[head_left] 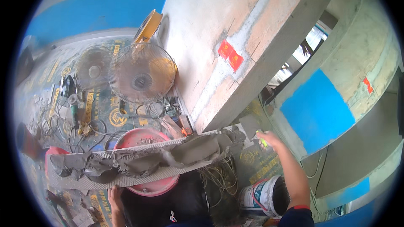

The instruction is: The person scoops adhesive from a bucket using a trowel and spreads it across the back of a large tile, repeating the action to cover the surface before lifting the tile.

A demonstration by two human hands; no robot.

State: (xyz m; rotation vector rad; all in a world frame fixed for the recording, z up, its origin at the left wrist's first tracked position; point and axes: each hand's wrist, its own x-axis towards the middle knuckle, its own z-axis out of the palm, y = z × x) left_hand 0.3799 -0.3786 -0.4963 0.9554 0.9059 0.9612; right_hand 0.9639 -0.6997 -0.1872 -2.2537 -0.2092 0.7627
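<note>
Black clothing is seen nearest. A tile strip, spread with mortar, is set over a red basin. The left hand is placed at the strip's near edge, its closure unclear; by the right hand a yellow-green handle is clasped.

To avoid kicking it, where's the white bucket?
In the head view, the white bucket is lower right, just left of the right forearm and below the right end of the mortar-covered strip.

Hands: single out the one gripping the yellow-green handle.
The right hand, beyond the right end of the mortar-covered slab, grips the yellow-green handle; the left hand is instead at the slab's lower edge.
</note>
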